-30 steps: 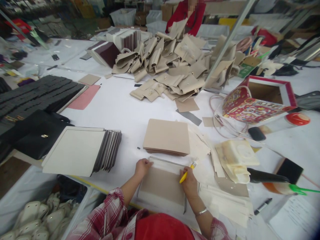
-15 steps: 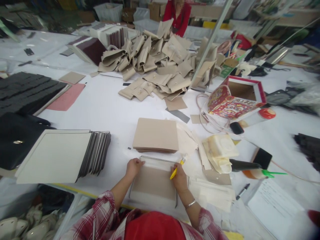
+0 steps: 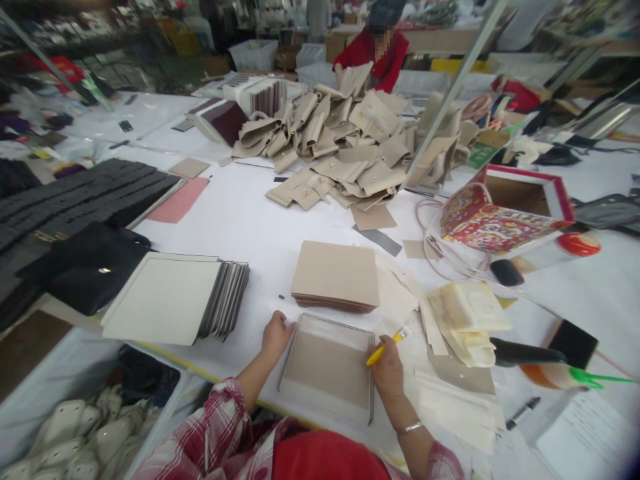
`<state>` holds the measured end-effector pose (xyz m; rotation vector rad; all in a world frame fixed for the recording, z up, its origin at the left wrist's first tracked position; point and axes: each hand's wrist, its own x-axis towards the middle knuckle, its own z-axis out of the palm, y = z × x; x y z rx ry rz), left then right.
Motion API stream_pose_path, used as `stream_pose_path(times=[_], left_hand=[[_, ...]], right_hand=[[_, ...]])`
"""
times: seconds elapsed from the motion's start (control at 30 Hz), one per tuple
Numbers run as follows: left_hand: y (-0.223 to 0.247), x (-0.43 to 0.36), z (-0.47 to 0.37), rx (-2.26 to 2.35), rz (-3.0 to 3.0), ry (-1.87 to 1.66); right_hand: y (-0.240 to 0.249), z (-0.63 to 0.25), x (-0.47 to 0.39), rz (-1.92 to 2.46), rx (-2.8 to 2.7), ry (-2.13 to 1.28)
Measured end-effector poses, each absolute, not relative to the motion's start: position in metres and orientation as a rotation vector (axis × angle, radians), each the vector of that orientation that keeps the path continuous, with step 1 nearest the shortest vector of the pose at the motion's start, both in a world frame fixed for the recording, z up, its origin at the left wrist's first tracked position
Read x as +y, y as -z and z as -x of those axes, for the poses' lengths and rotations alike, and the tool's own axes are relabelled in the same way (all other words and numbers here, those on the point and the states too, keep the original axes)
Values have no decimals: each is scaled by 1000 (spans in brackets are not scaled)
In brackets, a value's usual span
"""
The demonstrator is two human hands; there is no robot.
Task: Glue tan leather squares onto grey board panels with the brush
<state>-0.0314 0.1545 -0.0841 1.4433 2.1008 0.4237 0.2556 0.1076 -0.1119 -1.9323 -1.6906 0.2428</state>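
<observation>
A flat beige panel with dark edging [image 3: 327,365] lies on the table in front of me. Its upper part has a paler band. My left hand [image 3: 277,337] is at the panel's upper left edge, thumb and fingers slightly apart, with nothing visible between them. In my right hand [image 3: 388,367] is a brush with a yellow handle [image 3: 383,351], its bristles pointing up and right. That hand rests at the panel's right edge. Just beyond the panel stands a stack of beige boards [image 3: 336,275].
To the left stand a pile of dark-edged pale panels [image 3: 163,297] and a black bag piece [image 3: 95,267]. A heap of beige bag parts [image 3: 345,143] covers the back. At right are a red patterned box [image 3: 500,217], a pale yellow container [image 3: 465,310] and a marker [image 3: 523,413]. A co-worker in red [image 3: 395,63] is behind the heap.
My view has swung left, so things appear farther right. My left hand has let go of the panel's upper left corner and sits beside its edge. The brush stays in my right hand.
</observation>
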Motion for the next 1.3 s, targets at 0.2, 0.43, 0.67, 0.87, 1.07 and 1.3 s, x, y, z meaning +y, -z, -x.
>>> stream_pose_path(times=[0.2,0.43,0.67,0.87,1.07,1.3], left_hand=[[16,129,128,2390,-2087,-1059],[-39,114,202,2610,-2252,-744],[-44,95,252,2604,-1982,-102],[-40,47,206,2069,-2578,-301],[-13,16,76,1232,-2923,-674],[60,19,-45,920,-2923,-307]], right_hand=[[84,-251,100,1861,-1716,-202],[64,-209,99,1606,-1808,-291],[48,-186,102,1350,-1871,-227],[29,-168,86,1407,-1780,-605],[13,-142,61,1384,-1532,-1130],[58,-198,55,1621,-1522,-690]])
